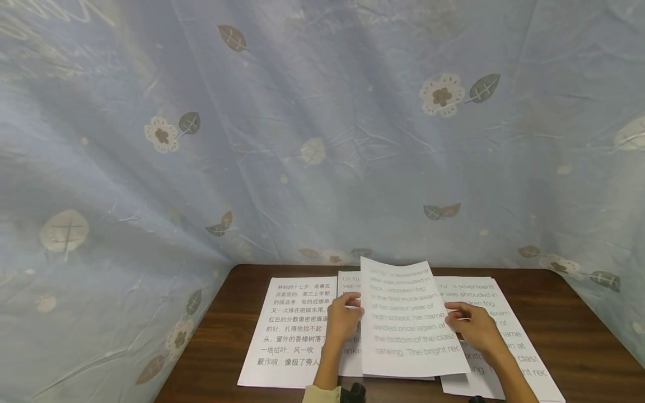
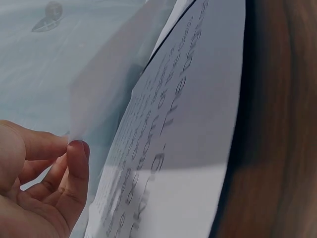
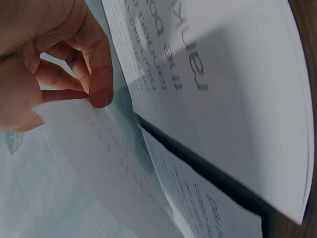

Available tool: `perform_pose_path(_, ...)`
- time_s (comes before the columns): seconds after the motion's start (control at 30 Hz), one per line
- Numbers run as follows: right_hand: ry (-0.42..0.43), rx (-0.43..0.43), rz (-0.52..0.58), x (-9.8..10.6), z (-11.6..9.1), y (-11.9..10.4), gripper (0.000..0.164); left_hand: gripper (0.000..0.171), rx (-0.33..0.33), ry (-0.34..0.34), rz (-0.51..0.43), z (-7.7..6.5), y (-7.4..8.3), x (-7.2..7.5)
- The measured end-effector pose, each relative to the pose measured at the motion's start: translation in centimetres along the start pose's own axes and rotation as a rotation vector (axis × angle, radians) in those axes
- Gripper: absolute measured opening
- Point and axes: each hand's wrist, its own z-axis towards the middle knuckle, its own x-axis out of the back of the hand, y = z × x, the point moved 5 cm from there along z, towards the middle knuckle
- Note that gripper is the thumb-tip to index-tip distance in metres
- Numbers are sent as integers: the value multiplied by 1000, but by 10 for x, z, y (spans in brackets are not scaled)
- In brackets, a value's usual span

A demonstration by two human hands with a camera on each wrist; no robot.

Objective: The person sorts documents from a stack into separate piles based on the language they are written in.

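Note:
A printed sheet of paper (image 1: 403, 313) with large English text is held up above the other papers, its lower edge bowed. My left hand (image 1: 345, 319) pinches its left edge; the left wrist view shows the thumb and a fingertip (image 2: 79, 148) meeting on the paper's edge. On the opposite side, my right hand (image 1: 473, 327) pinches the right edge between thumb and finger, also seen in the right wrist view. Under the raised sheet lies a middle stack of English pages (image 1: 350, 358), mostly hidden by it.
To the left lies a page of Chinese text (image 1: 282, 336), partly covered by my left forearm. At the right is another stack of English pages (image 1: 524, 347), under my right forearm. All lie on a dark brown wooden table (image 1: 211, 341). A patterned pale blue curtain (image 1: 322, 184) hangs behind the table.

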Motion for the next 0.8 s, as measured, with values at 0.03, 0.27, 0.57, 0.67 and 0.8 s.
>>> perform_pose_path(0.03,0,1,-1,2,0,2,46,39,2,-2,-3,0,0,-3)
perform_pose_path(0.27,8,-16,-12,16,-1,14,48,40,2,-3,-24,-4,4,-23)
perform_pose_path(0.57,7,-30,-24,36,-4,30,48,38,-2,-5,-41,-12,10,-48)
perform_pose_path(0.67,6,-40,-42,45,-5,38,48,38,2,-16,-52,-14,13,-58)
perform_pose_path(0.8,8,-57,-78,57,-6,48,47,38,7,-26,-61,-18,16,-70)
